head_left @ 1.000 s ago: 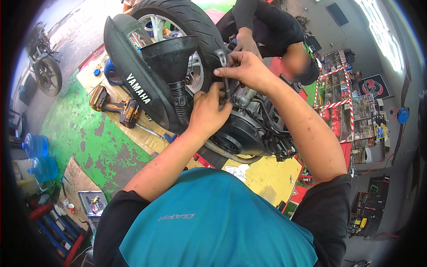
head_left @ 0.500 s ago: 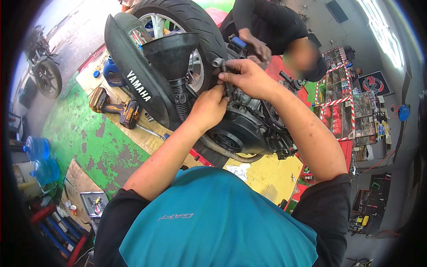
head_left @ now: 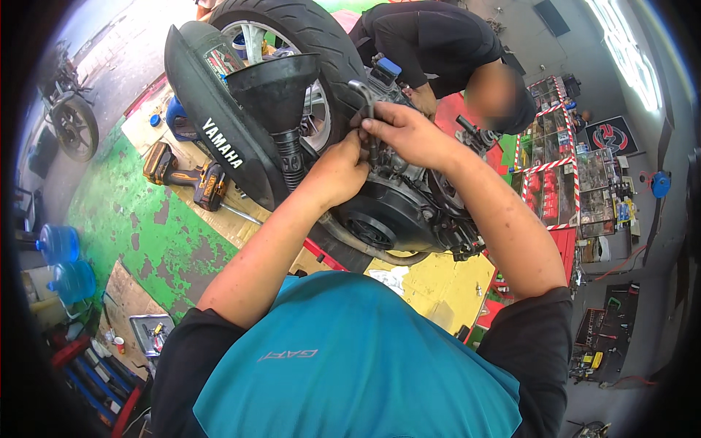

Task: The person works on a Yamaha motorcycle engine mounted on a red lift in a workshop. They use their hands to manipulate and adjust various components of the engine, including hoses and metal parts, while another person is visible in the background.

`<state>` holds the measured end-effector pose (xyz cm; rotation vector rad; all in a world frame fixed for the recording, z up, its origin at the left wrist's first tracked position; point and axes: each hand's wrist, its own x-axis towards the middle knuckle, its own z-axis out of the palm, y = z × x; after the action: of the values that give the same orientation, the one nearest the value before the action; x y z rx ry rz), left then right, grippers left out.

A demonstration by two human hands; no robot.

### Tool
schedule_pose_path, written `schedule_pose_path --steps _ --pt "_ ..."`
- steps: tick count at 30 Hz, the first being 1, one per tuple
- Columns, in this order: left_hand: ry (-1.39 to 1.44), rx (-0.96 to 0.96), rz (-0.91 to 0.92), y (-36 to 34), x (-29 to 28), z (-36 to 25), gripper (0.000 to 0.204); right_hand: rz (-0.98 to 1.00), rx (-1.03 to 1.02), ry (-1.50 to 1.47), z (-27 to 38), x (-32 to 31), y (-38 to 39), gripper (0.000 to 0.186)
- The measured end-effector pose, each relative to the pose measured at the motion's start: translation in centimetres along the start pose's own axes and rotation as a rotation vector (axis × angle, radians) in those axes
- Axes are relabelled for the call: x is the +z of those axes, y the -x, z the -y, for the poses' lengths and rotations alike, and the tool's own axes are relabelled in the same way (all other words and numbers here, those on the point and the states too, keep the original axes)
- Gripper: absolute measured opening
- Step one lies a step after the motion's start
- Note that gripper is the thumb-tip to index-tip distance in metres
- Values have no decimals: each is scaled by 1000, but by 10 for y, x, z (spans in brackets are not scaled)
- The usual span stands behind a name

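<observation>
My right hand [head_left: 409, 135] is closed around a slim metal wrench [head_left: 367, 109], its bent upper end showing above my fingers just beside the rear tyre [head_left: 321, 44]. My left hand [head_left: 337, 171] is curled shut right under it, fingertips pinched on the lower part of the same tool where it meets the top of the engine [head_left: 398, 208]; the two hands touch each other. I can't make out the fastener itself, as my fingers cover it.

The scooter lies tilted in front of me. A black funnel [head_left: 274, 80] stands upright just left of my left hand, against the black mudguard [head_left: 212, 124]. Across the engine another person in a black top [head_left: 431, 40] bends over the machine. On the cardboard [head_left: 234, 219] at left lies a yellow-and-black cordless drill [head_left: 186, 175]. Two blue water bottles [head_left: 62, 259] stand well apart at the far left, on the peeling green floor [head_left: 139, 226].
</observation>
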<state>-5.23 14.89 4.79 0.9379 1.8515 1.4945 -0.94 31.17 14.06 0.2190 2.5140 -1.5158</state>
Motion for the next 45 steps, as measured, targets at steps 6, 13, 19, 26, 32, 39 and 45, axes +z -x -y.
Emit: schedule_pose_path --steps 6,13,19,26,32,39,45 --pt "28 -11 -38 0 1 -2 56 -152 14 555 21 -5 -1 33" --pt "-77 7 -182 -4 8 -7 36 -190 74 521 20 3 -7 37" --pt "-23 0 -167 -5 7 -6 32 -35 33 -23 8 -3 -6 32" --pt "-1 -5 -244 -6 8 -13 33 -120 159 413 27 -4 -5 34" --pt "30 -23 -143 -13 3 -1 34 -80 -98 -4 3 2 -7 32" --pt "64 -6 -204 -10 3 -5 35 -123 40 366 11 -5 -7 24" --pt "-70 -33 -159 -11 0 -10 36 -129 -84 327 15 3 -4 23"
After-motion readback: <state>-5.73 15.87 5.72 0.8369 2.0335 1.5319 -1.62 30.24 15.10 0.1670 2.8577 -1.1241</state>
